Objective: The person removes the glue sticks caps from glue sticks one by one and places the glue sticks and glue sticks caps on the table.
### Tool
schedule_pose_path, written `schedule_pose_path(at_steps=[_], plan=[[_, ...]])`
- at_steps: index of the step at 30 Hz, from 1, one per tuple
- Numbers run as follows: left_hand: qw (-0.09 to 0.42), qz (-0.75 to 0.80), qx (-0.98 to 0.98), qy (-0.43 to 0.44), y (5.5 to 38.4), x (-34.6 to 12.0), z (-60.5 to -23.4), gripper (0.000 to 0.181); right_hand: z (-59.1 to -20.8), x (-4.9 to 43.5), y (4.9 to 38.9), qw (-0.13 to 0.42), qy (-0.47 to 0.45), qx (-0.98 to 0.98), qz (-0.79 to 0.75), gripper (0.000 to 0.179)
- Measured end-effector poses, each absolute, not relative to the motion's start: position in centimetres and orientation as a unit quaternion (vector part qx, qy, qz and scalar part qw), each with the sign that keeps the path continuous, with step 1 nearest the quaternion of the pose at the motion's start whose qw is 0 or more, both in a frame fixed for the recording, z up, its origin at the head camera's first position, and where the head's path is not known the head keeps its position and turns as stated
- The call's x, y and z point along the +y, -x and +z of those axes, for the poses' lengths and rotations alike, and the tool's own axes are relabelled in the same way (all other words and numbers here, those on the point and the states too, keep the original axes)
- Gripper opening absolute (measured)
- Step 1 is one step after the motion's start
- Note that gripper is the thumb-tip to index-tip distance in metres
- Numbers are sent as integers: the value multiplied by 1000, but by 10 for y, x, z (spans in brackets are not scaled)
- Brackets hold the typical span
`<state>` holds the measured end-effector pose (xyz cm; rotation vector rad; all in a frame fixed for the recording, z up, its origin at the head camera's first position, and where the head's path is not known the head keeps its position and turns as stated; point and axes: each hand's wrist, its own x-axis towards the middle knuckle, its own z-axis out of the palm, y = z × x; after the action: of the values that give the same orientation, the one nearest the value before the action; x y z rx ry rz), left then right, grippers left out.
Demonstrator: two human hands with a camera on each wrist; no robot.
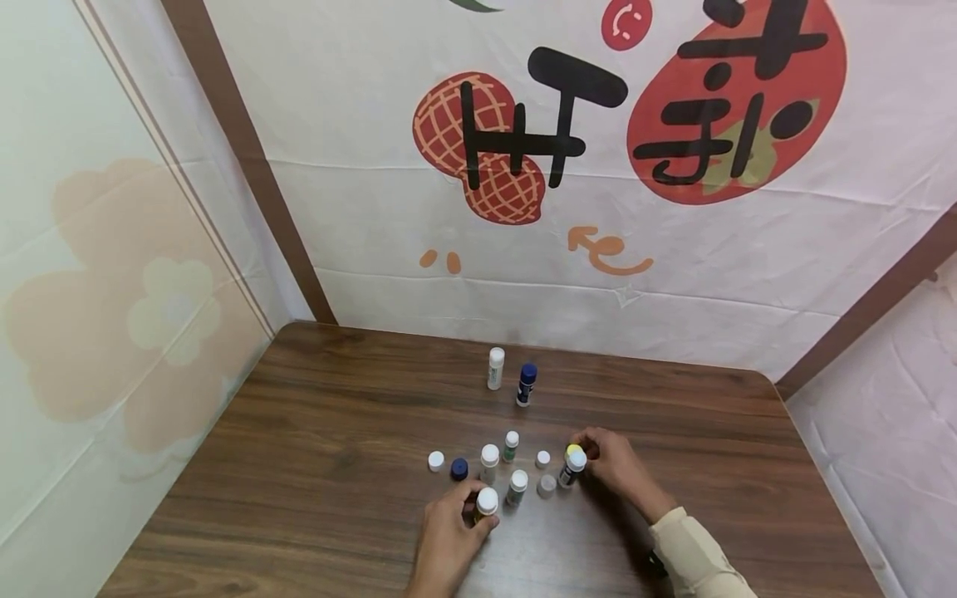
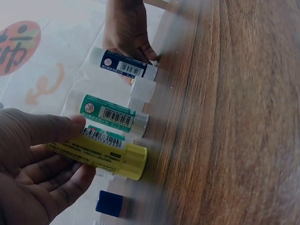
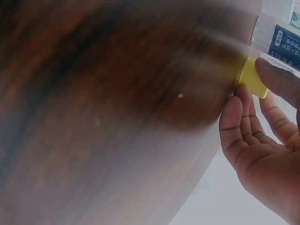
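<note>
My left hand [image 1: 446, 531] grips a yellow glue stick [image 2: 129, 160] between thumb and fingers; its white top faces up, with no cap on it. At the right, my right hand [image 1: 619, 467] pinches a small yellow cap [image 3: 253, 78] that sits at the tabletop. Right beside that cap stands a navy-labelled glue stick [image 1: 571, 472], its pale top uncovered. Between the hands stand a green-labelled glue stick [image 2: 110, 115] and others with white tops [image 1: 489, 456]. A clear cap [image 1: 547, 486] lies near the navy one.
Loose caps lie on the wooden table [image 1: 329, 432]: a white cap [image 1: 436, 461], a dark blue cap [image 1: 459, 469] and another white cap [image 1: 542, 458]. Farther back stand a white glue stick [image 1: 495, 370] and a blue-capped glue stick [image 1: 527, 384]. A printed cloth [image 1: 359, 208] hangs behind the table.
</note>
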<state>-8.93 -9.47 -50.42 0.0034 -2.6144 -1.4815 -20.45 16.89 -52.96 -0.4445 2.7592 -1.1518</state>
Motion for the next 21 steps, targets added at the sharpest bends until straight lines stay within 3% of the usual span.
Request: schedule_pose_path(at_steps=[21], plan=[[52, -499, -865, -4, 90, -96, -505, 33, -528, 168, 203, 59, 148, 913, -376, 27]])
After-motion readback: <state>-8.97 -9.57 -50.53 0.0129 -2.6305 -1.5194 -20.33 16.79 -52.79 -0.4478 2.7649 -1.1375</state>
